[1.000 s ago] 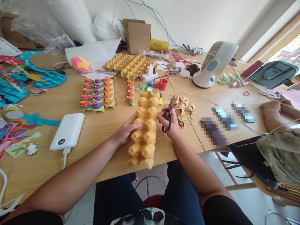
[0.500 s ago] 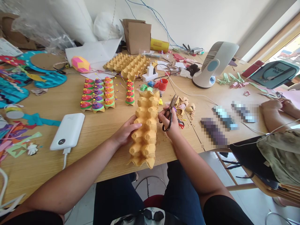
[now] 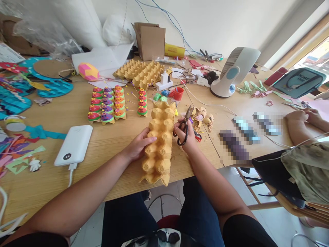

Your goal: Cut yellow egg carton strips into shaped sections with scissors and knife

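My left hand [image 3: 141, 144] grips the left edge of a yellow egg carton strip [image 3: 158, 147], thumb on top. The strip is two cups wide, with its near end tilted over the table's front edge. At its right side, my right hand [image 3: 187, 135] holds black-handled scissors [image 3: 187, 120], blades pointing up and away from me. The blades are apart from the carton. Beyond the strip stand painted egg-cup caterpillars [image 3: 107, 104] in red, purple and orange rows, and a separate red and green row [image 3: 142, 102]. Cut carton scraps [image 3: 203, 116] lie right of the scissors.
A white power bank [image 3: 73, 144] with a cable lies at left. Larger egg trays [image 3: 140, 72], a red cup [image 3: 178, 93] and a power strip [image 3: 164, 81] stand behind. A white fan [image 3: 234, 72] is at right, near another person's hands [image 3: 303, 118].
Almost nothing differs. The carton strip and both hands keep their places, with only a very slight shift of the view.
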`<state>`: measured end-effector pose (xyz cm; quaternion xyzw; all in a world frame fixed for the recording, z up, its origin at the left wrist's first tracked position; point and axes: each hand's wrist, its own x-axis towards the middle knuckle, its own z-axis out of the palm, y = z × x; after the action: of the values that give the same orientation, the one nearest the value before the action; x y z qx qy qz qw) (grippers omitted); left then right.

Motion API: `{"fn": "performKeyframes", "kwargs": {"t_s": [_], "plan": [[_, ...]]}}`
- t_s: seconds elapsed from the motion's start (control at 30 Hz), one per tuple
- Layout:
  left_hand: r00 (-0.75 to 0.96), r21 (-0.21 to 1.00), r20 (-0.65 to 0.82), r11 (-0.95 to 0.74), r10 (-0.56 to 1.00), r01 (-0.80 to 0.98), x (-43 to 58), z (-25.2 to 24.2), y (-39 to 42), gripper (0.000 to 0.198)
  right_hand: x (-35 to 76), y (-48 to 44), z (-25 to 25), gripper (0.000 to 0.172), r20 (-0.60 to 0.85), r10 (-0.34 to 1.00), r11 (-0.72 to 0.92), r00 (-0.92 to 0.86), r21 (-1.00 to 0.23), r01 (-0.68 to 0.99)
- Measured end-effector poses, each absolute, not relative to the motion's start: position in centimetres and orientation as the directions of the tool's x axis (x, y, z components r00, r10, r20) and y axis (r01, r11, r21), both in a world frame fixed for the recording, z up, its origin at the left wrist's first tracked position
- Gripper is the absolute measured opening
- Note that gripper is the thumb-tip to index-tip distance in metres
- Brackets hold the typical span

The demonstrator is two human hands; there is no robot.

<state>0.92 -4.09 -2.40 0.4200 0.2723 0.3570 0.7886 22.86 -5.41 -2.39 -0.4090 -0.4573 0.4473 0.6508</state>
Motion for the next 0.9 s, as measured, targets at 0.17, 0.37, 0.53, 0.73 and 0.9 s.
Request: {"fn": "performKeyframes", "kwargs": {"t_s": [0.17, 0.37, 0.53, 0.73, 0.9], "plan": [[0.599, 0.857, -0.138, 0.398, 0.789, -0.327, 0.98, -2.26, -4.17, 0.067, 22.90, -5.36, -2.54, 0.039, 0.230, 0.952, 0.269, 0.201, -0.944, -0.190], [0.613, 0.870, -0.129, 0.386, 0.779, -0.308, 0.92, -2.47, -4.15, 0.067, 22.89, -5.09, -2.83, 0.036, 0.242, 0.947, 0.286, 0.213, -0.934, -0.212], [0.612, 0.873, -0.123, 0.378, 0.781, -0.307, 0.90, -2.46, -4.12, 0.065, 22.79, -5.16, -2.54, 0.036, 0.207, 0.951, 0.253, 0.230, -0.948, -0.195], [0.597, 0.862, -0.138, 0.393, 0.790, -0.320, 0.95, -2.25, -4.21, 0.065, 22.85, -5.39, -2.28, 0.036, 0.229, 0.956, 0.268, 0.186, -0.937, -0.224], [0.594, 0.866, -0.145, 0.392, 0.792, -0.311, 0.86, -2.27, -4.18, 0.064, 22.84, -5.32, -2.33, 0.035, 0.204, 0.957, 0.251, 0.206, -0.939, -0.237]]}}
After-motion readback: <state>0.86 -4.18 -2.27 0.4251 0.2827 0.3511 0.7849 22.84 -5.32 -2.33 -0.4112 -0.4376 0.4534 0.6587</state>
